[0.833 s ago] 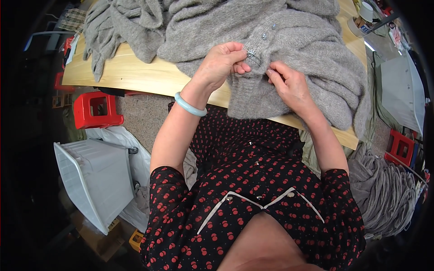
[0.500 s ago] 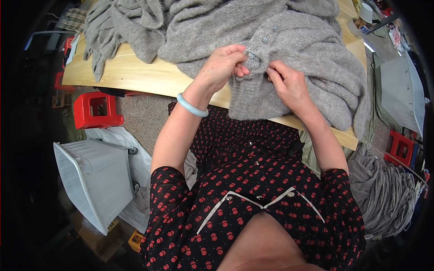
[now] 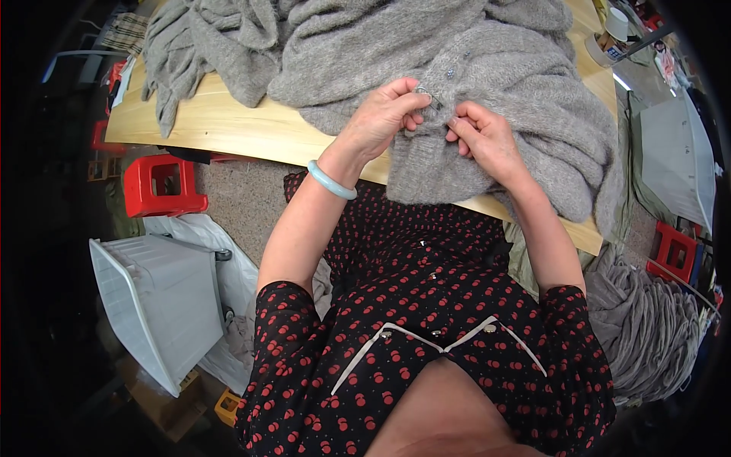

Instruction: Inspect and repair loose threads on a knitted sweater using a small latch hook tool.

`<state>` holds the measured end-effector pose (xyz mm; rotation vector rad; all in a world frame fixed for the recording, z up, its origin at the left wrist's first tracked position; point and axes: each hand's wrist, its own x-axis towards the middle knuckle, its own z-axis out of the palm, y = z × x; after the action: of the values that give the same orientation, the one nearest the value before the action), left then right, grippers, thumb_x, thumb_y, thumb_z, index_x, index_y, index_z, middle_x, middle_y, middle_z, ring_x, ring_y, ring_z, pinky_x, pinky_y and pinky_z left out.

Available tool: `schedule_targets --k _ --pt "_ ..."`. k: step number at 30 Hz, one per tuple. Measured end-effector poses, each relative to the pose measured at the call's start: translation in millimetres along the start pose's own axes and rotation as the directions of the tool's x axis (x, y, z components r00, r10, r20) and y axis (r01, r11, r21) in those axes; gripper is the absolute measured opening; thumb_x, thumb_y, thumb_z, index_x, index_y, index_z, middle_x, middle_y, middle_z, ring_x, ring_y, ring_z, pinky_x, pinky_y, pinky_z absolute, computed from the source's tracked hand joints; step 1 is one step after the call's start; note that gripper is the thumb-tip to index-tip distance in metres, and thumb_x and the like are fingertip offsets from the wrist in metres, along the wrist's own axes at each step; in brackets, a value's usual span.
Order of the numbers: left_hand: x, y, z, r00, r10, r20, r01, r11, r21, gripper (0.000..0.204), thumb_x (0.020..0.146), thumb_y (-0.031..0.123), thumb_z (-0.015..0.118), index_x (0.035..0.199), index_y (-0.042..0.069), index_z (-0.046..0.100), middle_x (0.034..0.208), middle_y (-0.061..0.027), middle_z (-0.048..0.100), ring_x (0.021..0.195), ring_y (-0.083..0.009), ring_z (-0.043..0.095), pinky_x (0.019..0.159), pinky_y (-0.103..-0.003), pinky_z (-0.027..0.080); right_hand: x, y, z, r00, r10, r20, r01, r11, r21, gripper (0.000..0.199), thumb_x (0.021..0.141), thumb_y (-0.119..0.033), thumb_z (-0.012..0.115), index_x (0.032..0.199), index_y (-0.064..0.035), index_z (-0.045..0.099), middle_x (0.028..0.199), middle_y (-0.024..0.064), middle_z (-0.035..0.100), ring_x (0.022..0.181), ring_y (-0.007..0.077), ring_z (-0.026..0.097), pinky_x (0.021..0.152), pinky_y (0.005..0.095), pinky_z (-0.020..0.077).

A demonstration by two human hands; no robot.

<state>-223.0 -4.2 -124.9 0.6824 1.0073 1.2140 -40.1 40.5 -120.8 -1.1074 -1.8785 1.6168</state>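
Observation:
A fuzzy grey knit cardigan (image 3: 525, 99) lies bunched over the table's front edge, its ribbed hem hanging toward me. Shiny buttons (image 3: 450, 74) run along its front band. My left hand (image 3: 381, 118), with a pale bangle on the wrist, is closed in a pinch on the band, thumb and forefinger by a button that they partly cover. Just right of it, my right hand (image 3: 489, 143) pinches the knit with curled fingers. Whether a small item also sits between those fingertips is hidden.
More grey knitwear (image 3: 205, 46) covers the back of the wooden table (image 3: 251, 122). A red stool (image 3: 164, 186) and a grey plastic bin (image 3: 164, 297) stand at left. At right are another bin (image 3: 674, 148), a red stool (image 3: 671, 251), piled grey knitwear (image 3: 647, 327) and a cup (image 3: 615, 27).
My left hand has shifted slightly right along the band, its thumb now over the button that showed before. The upper buttons moved a little with the cloth; my right hand stays nearly in place.

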Motion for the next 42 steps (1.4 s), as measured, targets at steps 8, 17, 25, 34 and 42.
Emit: schedule_targets --k 8,17,25,34,42 --pt "1.5 -10.7 -0.8 0.991 0.134 0.001 -0.132 0.977 0.165 0.019 0.084 0.014 0.058 0.101 0.006 0.054 0.084 0.0016 0.056 0.074 -0.0046 0.05 0.066 -0.019 0.041 7.1 3.3 -0.9 0.998 0.032 0.051 -0.039 0.989 0.145 0.012 0.087 -0.013 0.052 0.091 -0.0014 0.055 0.07 0.0022 0.059 0.052 0.0039 0.05 0.047 0.0173 0.0398" --pt "2.3 -15.0 1.6 0.983 0.184 0.027 -0.186 0.971 0.149 0.017 0.087 0.015 0.054 0.102 0.006 0.052 0.085 0.0031 0.055 0.074 -0.0045 0.049 0.066 -0.019 0.04 5.8 5.1 14.6 0.932 -0.305 -0.196 0.259 0.938 -0.23 0.01 0.085 -0.009 0.052 0.09 -0.0011 0.055 0.072 0.0041 0.06 0.053 0.0058 0.054 0.049 0.0182 0.0432" --pt "2.4 -15.4 0.9 0.983 0.181 -0.011 -0.179 0.978 0.112 0.015 0.087 0.017 0.052 0.098 0.007 0.052 0.081 0.003 0.054 0.072 -0.0044 0.048 0.065 -0.019 0.04 14.2 5.8 8.0 0.999 -0.013 -0.046 0.018 0.993 0.115 0.01 0.085 -0.009 0.052 0.09 -0.0006 0.054 0.072 0.0035 0.058 0.055 0.007 0.054 0.051 0.0194 0.0447" --pt "6.8 -17.9 -9.6 0.99 0.135 -0.038 -0.14 0.967 -0.213 0.009 0.088 0.013 0.049 0.092 0.006 0.053 0.081 -0.0003 0.055 0.073 -0.0083 0.051 0.067 -0.022 0.042 6.0 1.0 9.2 0.998 0.063 -0.009 -0.061 0.988 0.144 0.013 0.088 -0.014 0.05 0.091 -0.0013 0.054 0.07 0.0027 0.057 0.057 0.0061 0.054 0.051 0.0185 0.0436" --pt "6.7 -19.9 -5.0 0.989 0.138 -0.045 -0.145 0.934 -0.325 0.008 0.087 0.014 0.049 0.088 0.007 0.053 0.082 -0.0009 0.055 0.073 -0.0096 0.05 0.068 -0.024 0.042 7.6 8.5 10.8 0.996 0.079 0.044 -0.088 0.96 0.264 0.014 0.089 -0.016 0.049 0.093 -0.0024 0.052 0.071 0.0027 0.058 0.056 0.0066 0.055 0.051 0.0185 0.043"
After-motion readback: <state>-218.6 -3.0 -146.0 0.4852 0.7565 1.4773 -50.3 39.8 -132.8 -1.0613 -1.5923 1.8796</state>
